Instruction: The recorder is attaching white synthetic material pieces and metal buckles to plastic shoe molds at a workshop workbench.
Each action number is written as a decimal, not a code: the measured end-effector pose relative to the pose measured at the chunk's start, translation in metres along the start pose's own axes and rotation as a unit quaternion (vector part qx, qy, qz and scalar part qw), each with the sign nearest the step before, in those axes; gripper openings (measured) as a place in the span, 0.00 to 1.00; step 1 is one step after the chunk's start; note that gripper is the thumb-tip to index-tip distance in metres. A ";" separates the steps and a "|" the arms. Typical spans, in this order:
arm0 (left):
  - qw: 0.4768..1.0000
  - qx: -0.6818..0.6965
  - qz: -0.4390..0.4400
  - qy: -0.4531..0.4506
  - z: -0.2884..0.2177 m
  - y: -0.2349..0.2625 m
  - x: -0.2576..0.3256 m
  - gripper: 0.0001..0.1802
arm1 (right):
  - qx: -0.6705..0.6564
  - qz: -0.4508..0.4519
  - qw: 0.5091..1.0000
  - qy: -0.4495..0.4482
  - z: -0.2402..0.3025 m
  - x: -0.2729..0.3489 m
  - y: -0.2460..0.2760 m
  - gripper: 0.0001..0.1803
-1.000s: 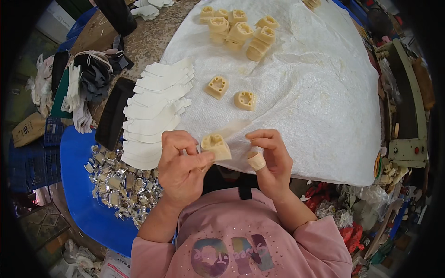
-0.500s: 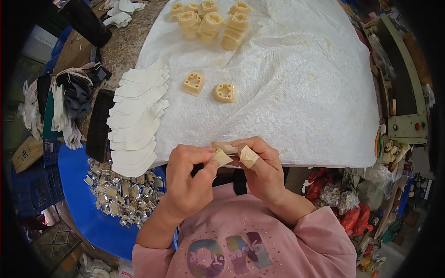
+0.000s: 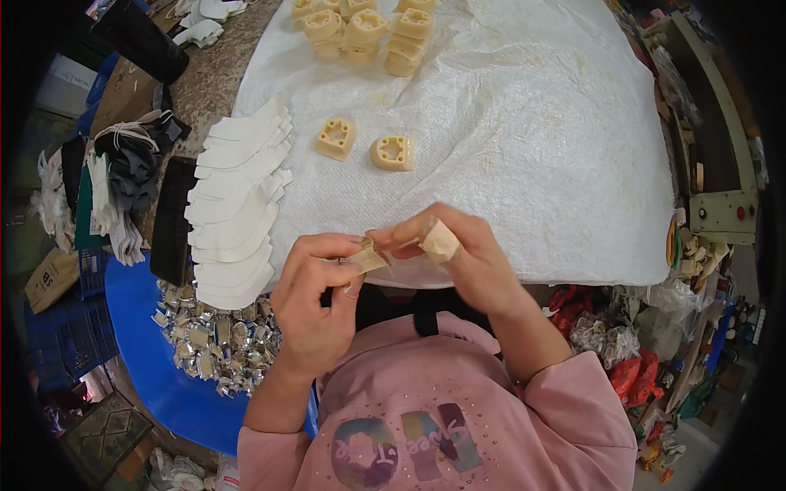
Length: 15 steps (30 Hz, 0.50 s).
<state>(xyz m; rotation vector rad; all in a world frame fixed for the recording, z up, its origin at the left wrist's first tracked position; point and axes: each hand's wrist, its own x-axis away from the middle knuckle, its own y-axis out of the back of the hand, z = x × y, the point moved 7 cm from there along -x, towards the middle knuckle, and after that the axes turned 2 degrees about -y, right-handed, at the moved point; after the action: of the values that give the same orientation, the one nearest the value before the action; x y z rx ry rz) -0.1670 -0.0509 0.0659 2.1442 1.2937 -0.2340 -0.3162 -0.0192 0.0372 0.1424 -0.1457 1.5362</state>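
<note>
In my left hand [image 3: 315, 299], thumb and fingers pinch a small beige piece [image 3: 368, 259] above the near edge of the white sheet; the fingers hide part of its shape. My right hand [image 3: 471, 254] is just to its right, fingers stretched toward the piece and the wrapped thumb apart from them. Its fingertips are close to the piece, but whether they touch it I cannot tell. A pale wrapping [image 3: 440, 243] covers that thumb. Farther off lie two cream, heel-shaped moulded blocks, a left one [image 3: 348, 144] and a right one [image 3: 408, 153], their holes facing up.
More cream blocks [image 3: 360, 34] are stacked at the far side of the white woven sheet [image 3: 524, 164]. White curved strips [image 3: 233, 213] overlap in a fan at left, beside a black tray [image 3: 172, 221]. Below left, a blue tub [image 3: 139, 360] holds many silvery pieces. Plastic bags [image 3: 634, 380] are at right.
Both hands have moved slightly away from my body, the left also leftward. The beige piece has moved with the left hand. The right hand's fingers have straightened.
</note>
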 end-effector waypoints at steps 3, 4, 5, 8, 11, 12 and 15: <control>0.991 0.130 -0.035 0.027 0.007 -0.001 0.003 0.08 | -0.130 0.063 0.987 -0.075 -0.018 -0.006 -0.004 0.18; 0.989 0.148 -0.011 -0.001 0.002 -0.005 0.001 0.09 | -0.129 0.063 0.987 -0.074 -0.017 -0.007 -0.002 0.18; 0.986 0.164 0.013 -0.026 -0.002 -0.009 0.002 0.10 | -0.157 0.102 0.980 -0.074 -0.017 -0.008 -0.005 0.20; 0.994 0.069 0.025 -0.083 -0.010 -0.010 0.002 0.10 | -0.167 0.138 0.973 -0.073 -0.017 -0.009 -0.012 0.23; 0.996 0.035 0.029 -0.071 -0.006 -0.009 0.002 0.09 | -0.130 0.133 0.980 -0.071 -0.018 -0.011 -0.014 0.23; 0.996 0.036 0.029 -0.072 -0.006 -0.010 0.002 0.09 | -0.135 0.122 0.981 -0.070 -0.022 -0.012 -0.013 0.23; 0.998 0.055 0.022 -0.019 0.002 -0.010 0.003 0.07 | -0.107 0.089 0.989 -0.040 -0.028 -0.014 -0.012 0.22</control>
<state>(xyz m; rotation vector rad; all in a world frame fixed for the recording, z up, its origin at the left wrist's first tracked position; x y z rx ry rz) -0.1737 -0.0465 0.0582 2.2475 1.2379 -0.3333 -0.3046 -0.0287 0.0073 0.0196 -0.3944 1.6809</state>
